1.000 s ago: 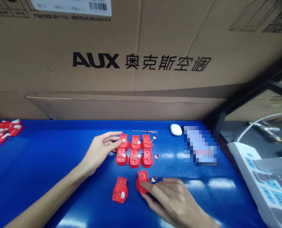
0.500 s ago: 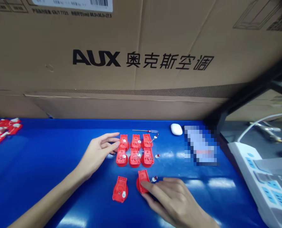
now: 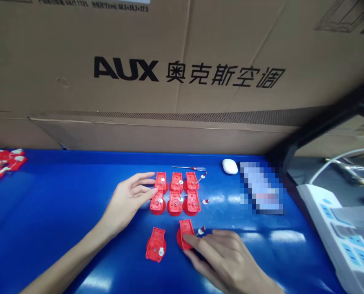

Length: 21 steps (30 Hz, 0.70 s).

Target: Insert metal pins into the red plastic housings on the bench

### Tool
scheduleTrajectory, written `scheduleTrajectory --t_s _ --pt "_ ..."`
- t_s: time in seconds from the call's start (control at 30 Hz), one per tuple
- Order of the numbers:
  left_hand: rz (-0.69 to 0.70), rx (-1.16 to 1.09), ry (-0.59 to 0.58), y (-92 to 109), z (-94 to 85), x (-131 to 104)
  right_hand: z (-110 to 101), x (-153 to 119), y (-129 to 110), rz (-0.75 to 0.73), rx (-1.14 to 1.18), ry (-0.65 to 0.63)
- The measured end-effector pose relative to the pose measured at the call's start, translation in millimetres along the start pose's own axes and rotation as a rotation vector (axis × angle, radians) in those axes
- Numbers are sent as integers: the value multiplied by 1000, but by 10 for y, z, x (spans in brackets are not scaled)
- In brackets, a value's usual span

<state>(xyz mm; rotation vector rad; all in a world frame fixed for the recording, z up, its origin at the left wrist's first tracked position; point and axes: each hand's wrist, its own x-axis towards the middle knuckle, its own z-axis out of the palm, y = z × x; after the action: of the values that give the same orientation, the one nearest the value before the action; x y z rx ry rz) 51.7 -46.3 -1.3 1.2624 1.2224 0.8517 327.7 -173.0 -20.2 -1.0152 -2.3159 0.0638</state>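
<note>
Several red plastic housings with round bases and small white parts lie in two close rows, among them a front-left housing (image 3: 157,203) and a back-left housing (image 3: 160,181). My left hand (image 3: 132,197) rests along the left side of these rows, fingers apart, its thumb tip at the top of the front-left housing. Nearer to me, my right hand (image 3: 227,255) grips a separate red housing (image 3: 186,228), index finger on its face and thumb at its lower edge. A thin metal piece (image 3: 201,231) sticks out on its right. Beside it lies another red housing (image 3: 156,245), untouched.
Behind the rows lie a screwdriver (image 3: 189,168), a white rounded case (image 3: 230,166) and a blurred-out phone (image 3: 263,188). A power strip (image 3: 331,228) stands right, past a black post. More red parts (image 3: 4,165) lie far left on the blue surface. A large cardboard box (image 3: 132,98) closes the back.
The view has shifted slightly. My left thumb has slid from beside the back-left housing down toward the front-left one. My right hand keeps its grip on the separate housing.
</note>
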Motion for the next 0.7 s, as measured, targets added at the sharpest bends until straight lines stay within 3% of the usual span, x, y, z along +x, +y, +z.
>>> scheduleTrajectory --t_s 0.7 --pt "31 59 44 -141 -46 -98 -10 -30 2 19 25 -33"
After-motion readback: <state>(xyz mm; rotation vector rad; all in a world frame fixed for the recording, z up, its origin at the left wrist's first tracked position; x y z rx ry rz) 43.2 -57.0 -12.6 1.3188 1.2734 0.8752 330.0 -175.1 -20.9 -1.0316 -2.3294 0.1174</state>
